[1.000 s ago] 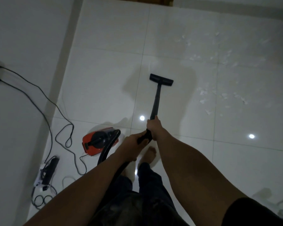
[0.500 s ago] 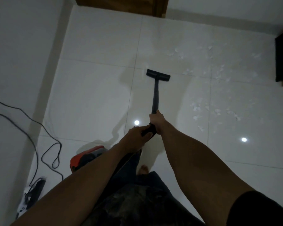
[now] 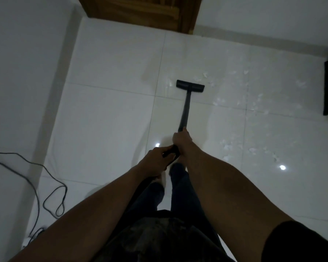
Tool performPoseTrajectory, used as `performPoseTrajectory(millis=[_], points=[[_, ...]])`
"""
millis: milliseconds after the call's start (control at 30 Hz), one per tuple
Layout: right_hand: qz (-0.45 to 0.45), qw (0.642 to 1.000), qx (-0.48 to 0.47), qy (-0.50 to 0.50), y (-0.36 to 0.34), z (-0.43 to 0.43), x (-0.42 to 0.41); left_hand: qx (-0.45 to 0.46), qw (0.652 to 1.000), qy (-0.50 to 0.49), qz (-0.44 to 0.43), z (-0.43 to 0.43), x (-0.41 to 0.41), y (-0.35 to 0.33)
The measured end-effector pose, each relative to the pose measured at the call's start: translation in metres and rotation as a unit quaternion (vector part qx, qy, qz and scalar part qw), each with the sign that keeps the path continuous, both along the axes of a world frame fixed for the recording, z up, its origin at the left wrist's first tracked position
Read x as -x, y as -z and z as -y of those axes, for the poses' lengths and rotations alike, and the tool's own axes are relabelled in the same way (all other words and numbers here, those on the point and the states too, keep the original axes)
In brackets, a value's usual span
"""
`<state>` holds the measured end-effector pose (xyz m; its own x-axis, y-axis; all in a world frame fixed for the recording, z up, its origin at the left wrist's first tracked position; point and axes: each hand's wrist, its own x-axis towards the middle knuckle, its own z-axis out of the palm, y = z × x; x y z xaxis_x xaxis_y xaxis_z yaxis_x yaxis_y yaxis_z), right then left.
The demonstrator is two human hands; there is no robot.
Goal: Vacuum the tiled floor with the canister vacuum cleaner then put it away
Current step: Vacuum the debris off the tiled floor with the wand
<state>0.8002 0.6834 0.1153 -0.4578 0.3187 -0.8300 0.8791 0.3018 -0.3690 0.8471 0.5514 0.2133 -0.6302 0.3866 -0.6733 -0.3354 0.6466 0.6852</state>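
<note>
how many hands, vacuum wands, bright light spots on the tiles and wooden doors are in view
hands: 2, left hand and right hand
vacuum wand: 1
light spots: 2
wooden door: 1
total: 6

Glossy white tiled floor (image 3: 110, 118), matt black vacuum wand (image 3: 185, 110), brown wooden door (image 3: 140, 10).

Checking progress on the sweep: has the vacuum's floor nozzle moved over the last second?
Yes. The floor nozzle has gone forward, crossing the grout line into the tile row nearest the wooden door.
</note>
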Motion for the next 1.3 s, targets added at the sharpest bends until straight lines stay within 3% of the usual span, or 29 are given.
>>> performPoseTrajectory(millis=[300, 800, 1167, 1300], points=[[0.025, 0.999, -0.027, 0.018, 0.002, -0.052, 0.099, 0.014, 0.997, -0.045, 0.061, -0.057, 0.093, 0.009], [0.000, 1.000, 0.023, 0.011, 0.017, -0.155, 0.234, 0.023, 0.995, -0.098, 0.014, -0.166, 0.214, 0.019], [-0.020, 0.998, 0.046, -0.045, 0.033, -0.171, 0.341, 0.027, 0.986, -0.163, 0.014, -0.187, 0.299, 0.036], [-0.029, 0.998, 0.057, -0.022, 0.045, -0.166, 0.373, 0.029, 0.987, -0.159, 0.001, -0.186, 0.327, 0.044]])
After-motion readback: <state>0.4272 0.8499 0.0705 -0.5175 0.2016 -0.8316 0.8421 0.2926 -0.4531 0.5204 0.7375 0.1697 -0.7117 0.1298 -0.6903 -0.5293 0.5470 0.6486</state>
